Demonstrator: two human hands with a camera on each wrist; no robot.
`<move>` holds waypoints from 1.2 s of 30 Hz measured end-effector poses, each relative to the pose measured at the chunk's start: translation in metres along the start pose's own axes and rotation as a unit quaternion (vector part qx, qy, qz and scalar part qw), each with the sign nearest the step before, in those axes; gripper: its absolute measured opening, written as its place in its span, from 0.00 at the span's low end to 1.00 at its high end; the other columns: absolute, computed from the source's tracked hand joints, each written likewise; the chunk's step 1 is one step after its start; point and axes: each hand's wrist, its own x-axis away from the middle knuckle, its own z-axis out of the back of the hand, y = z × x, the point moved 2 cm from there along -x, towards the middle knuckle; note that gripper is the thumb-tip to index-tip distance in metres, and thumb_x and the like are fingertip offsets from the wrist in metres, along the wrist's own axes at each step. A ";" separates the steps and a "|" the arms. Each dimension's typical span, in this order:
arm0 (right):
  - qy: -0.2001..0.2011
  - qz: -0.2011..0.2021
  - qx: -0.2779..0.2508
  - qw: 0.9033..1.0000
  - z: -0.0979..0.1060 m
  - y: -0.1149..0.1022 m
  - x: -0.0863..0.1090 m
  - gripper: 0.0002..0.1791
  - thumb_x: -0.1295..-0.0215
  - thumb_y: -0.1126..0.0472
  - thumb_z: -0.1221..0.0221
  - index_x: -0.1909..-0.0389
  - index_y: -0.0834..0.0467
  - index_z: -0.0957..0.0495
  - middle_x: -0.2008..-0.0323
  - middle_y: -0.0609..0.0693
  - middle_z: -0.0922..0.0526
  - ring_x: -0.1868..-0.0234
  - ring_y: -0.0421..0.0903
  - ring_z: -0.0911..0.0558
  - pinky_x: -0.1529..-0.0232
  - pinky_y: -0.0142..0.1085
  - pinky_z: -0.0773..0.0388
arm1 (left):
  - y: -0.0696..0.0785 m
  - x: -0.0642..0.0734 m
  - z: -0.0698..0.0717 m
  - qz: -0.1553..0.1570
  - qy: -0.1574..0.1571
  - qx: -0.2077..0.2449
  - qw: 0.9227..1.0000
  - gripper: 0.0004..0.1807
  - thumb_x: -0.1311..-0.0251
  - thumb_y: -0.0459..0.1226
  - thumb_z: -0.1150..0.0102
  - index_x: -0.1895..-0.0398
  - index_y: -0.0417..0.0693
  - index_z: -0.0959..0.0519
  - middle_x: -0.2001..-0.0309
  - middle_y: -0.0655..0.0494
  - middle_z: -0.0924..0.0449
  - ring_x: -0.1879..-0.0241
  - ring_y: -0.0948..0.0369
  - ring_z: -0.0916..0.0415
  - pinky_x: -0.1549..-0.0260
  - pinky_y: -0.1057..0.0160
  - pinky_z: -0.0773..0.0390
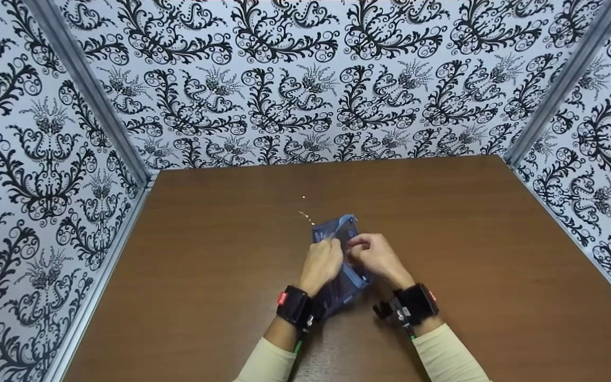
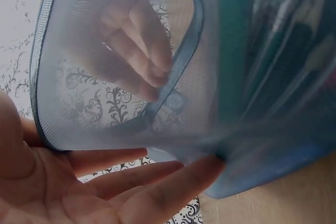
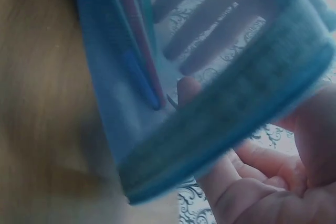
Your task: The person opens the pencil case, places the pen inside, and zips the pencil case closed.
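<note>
A translucent blue mesh pencil pouch [image 1: 340,297] lies tilted between both hands. My left hand [image 1: 325,259] grips its left side; in the left wrist view the fingers [image 2: 152,187] lie along the pouch's outer face. From the other side my right hand [image 1: 378,255] has its fingertips pinched together at the bound edge of the opening [image 2: 186,59], seen through the mesh. Sharpened pencils [image 2: 310,11] lie inside. In the right wrist view a red pencil-like stick [image 3: 137,35] and a short blue piece [image 3: 140,80] show through the wall.
The hands work over a brown wooden table [image 1: 220,228]. Small bright specks [image 1: 306,217] lie just past the pouch; what they are is too small to tell. Patterned black-and-white walls [image 1: 311,90] enclose the back and sides. Both wrists wear black camera straps [image 1: 417,303].
</note>
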 end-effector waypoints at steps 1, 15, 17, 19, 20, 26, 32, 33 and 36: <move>-0.004 0.006 -0.001 1.000 0.002 -0.001 0.000 0.13 0.42 0.72 0.44 0.56 0.70 0.19 0.67 0.58 0.14 0.69 0.45 0.16 0.67 0.33 0.21 | 0.000 0.000 0.000 0.001 0.002 0.001 1.000 0.23 0.29 0.41 0.64 0.79 0.45 0.24 0.70 0.45 0.19 0.71 0.53 0.24 0.70 0.51 0.24; -0.115 0.101 0.130 0.980 0.034 -0.021 0.015 0.09 0.33 0.60 0.39 0.61 0.62 0.17 0.72 0.52 0.17 0.77 0.40 0.23 0.75 0.33 0.25 | -0.002 -0.003 0.001 0.010 0.010 0.017 1.000 0.23 0.28 0.41 0.63 0.66 0.40 0.17 0.66 0.44 0.17 0.69 0.52 0.24 0.68 0.51 0.24; -0.158 0.125 0.137 0.970 0.035 -0.024 0.018 0.09 0.31 0.59 0.41 0.62 0.61 0.16 0.74 0.54 0.17 0.79 0.41 0.22 0.76 0.33 0.24 | -0.003 -0.003 0.002 0.019 0.012 0.020 1.000 0.23 0.28 0.42 0.63 0.68 0.40 0.18 0.65 0.43 0.17 0.69 0.52 0.23 0.68 0.51 0.24; -0.213 0.131 0.133 0.959 0.034 -0.026 0.021 0.11 0.28 0.58 0.44 0.63 0.60 0.16 0.77 0.55 0.17 0.80 0.42 0.21 0.77 0.34 0.22 | -0.003 -0.003 0.003 0.023 0.017 0.019 0.999 0.23 0.29 0.42 0.63 0.69 0.39 0.18 0.65 0.41 0.16 0.68 0.51 0.22 0.67 0.50 0.24; -0.239 0.125 0.130 0.954 0.033 -0.027 0.023 0.12 0.27 0.57 0.45 0.63 0.59 0.16 0.78 0.55 0.17 0.82 0.43 0.20 0.78 0.35 0.21 | -0.004 -0.003 0.003 0.025 0.019 0.019 0.999 0.23 0.29 0.42 0.62 0.71 0.39 0.19 0.65 0.40 0.17 0.68 0.51 0.21 0.67 0.49 0.24; -0.308 0.078 0.135 0.938 0.029 -0.029 0.030 0.16 0.31 0.49 0.41 0.62 0.59 0.18 0.82 0.53 0.17 0.84 0.47 0.17 0.79 0.43 0.19 | -0.006 -0.004 0.005 0.030 0.028 0.019 0.999 0.24 0.29 0.42 0.63 0.74 0.39 0.20 0.65 0.41 0.17 0.65 0.49 0.19 0.65 0.48 0.23; -0.276 0.099 0.150 0.944 0.029 -0.030 0.030 0.10 0.35 0.55 0.35 0.69 0.58 0.18 0.78 0.55 0.15 0.81 0.47 0.15 0.77 0.39 0.19 | -0.007 -0.004 0.006 0.025 0.034 0.017 0.999 0.25 0.29 0.41 0.64 0.71 0.38 0.19 0.61 0.39 0.15 0.59 0.44 0.17 0.62 0.47 0.22; -0.262 0.111 0.162 0.945 0.029 -0.031 0.030 0.09 0.36 0.55 0.35 0.71 0.57 0.18 0.78 0.52 0.16 0.81 0.45 0.16 0.76 0.36 0.20 | -0.007 -0.004 0.006 0.024 0.034 0.018 0.999 0.25 0.29 0.41 0.64 0.70 0.38 0.18 0.61 0.38 0.15 0.58 0.44 0.17 0.61 0.46 0.22; -0.216 0.147 0.199 0.945 0.030 -0.034 0.030 0.07 0.39 0.57 0.33 0.74 0.55 0.18 0.77 0.44 0.18 0.77 0.38 0.20 0.73 0.31 0.24 | -0.007 -0.004 0.008 0.025 0.030 0.021 0.999 0.24 0.29 0.42 0.64 0.63 0.38 0.17 0.57 0.38 0.15 0.57 0.44 0.18 0.60 0.46 0.22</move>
